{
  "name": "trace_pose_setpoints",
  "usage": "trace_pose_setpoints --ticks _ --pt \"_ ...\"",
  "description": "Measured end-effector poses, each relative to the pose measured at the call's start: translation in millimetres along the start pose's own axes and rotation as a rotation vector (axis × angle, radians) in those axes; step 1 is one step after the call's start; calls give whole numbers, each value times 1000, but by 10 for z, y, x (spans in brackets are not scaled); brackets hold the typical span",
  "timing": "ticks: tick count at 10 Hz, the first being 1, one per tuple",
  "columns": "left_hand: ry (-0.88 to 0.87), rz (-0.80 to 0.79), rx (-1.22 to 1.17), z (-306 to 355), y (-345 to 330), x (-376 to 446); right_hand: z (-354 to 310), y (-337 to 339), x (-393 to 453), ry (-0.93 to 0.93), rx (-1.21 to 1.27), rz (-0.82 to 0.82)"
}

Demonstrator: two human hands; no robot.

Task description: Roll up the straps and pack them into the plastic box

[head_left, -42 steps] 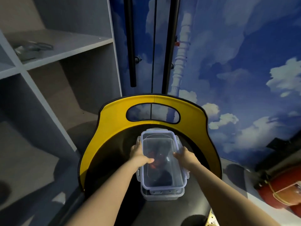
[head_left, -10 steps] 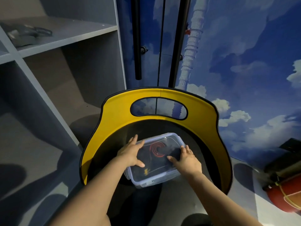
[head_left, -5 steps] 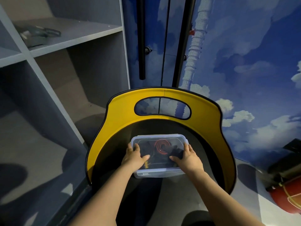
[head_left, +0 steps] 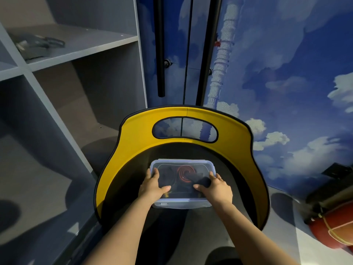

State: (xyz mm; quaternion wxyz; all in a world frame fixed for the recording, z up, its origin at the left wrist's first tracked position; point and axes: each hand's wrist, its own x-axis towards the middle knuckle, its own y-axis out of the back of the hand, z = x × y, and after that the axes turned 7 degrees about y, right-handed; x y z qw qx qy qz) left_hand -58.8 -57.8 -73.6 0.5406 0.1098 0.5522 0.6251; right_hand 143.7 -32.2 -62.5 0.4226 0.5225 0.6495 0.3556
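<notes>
A clear plastic box [head_left: 183, 202] with its lid on lies crosswise on the black seat of a yellow-backed chair [head_left: 137, 142]. Through the lid I see a red rolled strap [head_left: 185, 174] and darker rolled straps [head_left: 168, 177] beside it. My left hand [head_left: 152, 186] lies on the lid's left part, fingers straight towards the far-left corner, thumb pointing right. My right hand [head_left: 215, 187] lies on the lid's right part, fingers straight, thumb pointing left. Both press flat on the lid.
Grey open shelves [head_left: 76, 52] stand to the left, with a dark object [head_left: 38, 44] on the upper shelf. A blue cloud-painted wall and two black vertical bars [head_left: 161, 54] are behind the chair. A red round object [head_left: 332, 228] lies at the lower right.
The box was turned from lengthwise to crosswise on the seat and now sits square. Both hands shifted to lie flat on the lid's left and right parts.
</notes>
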Motion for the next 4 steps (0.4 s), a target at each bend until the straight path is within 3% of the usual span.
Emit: trace_pose_setpoints --ticks 2,4 --pt "-52 17 225 7 102 -55 -29 69 -23 25 -34 -86" --pt "-191 105 274 26 232 -190 27 151 -81 172 -187 -5"
